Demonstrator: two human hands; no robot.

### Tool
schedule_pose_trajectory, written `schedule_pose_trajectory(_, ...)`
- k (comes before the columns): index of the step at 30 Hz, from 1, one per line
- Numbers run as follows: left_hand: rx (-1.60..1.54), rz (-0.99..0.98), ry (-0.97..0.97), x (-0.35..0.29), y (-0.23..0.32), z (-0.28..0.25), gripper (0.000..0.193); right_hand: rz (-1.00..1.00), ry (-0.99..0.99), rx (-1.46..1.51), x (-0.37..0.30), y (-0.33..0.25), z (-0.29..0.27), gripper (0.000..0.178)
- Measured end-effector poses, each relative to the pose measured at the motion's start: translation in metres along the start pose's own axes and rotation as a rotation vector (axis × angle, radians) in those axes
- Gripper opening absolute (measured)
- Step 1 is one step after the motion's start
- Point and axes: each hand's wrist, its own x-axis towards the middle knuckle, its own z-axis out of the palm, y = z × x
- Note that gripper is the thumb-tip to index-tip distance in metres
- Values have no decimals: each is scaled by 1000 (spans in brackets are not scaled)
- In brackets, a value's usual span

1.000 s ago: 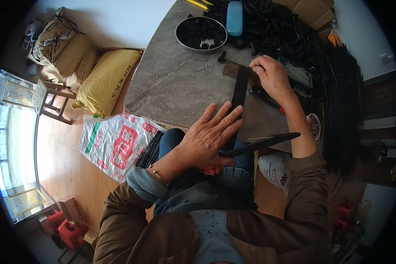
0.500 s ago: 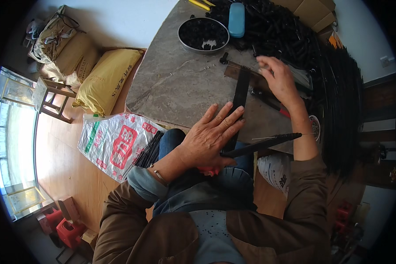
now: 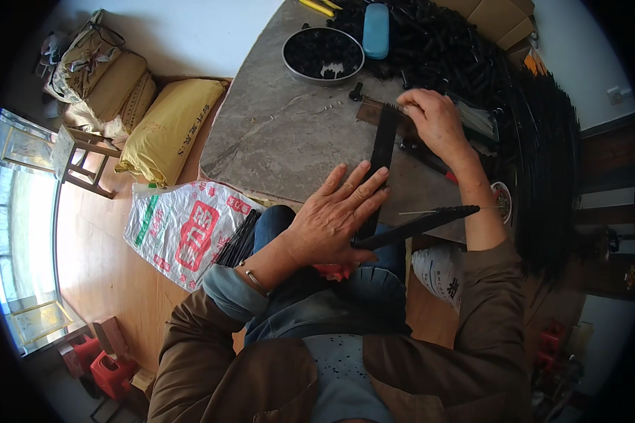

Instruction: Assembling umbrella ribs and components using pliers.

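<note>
One long black strip (image 3: 383,144) lies on the bench (image 3: 261,144), its toothed far end at a brown block (image 3: 369,115) and its near part under the left hand (image 3: 339,215). It looks light, thin and fairly stiff along its length, probably smooth enough to slide; the fine teeth seem the part likeliest to bend, so the broad middle looks the safer hold. The left hand rests flat, fingers slightly spread. The right hand (image 3: 437,127) is beside the toothed end, fingers curled and narrow; whether they pinch anything, I cannot tell. A second dark strip (image 3: 420,229) juts rightward from beneath the left hand.

The grey, stone-patterned bench also bears a bowl (image 3: 324,82) of black pieces, a blue case (image 3: 377,32) and a dark heap (image 3: 444,42). Beyond stand a yellow sack (image 3: 176,120) and a stool (image 3: 85,151) on the wooden floor (image 3: 106,261).
</note>
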Motion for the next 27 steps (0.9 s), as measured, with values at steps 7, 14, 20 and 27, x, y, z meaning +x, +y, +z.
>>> schedule_pose_trajectory(7,11,-1,13,0,-6,-1,96,-372,104,-153,-23,-35,-8,24)
schedule_pose_trajectory(14,12,155,44,-8,-1,-12,55,-488,-77,-224,-48,-53,11,32)
schedule_pose_trajectory(20,-771,127,739,-16,52,-175,28,-331,-423,614,-40,-128,-64,25)
schedule_pose_trajectory(27,-369,-432,860,-65,46,-172,39,39,-1263,1486,-113,-186,-46,21)
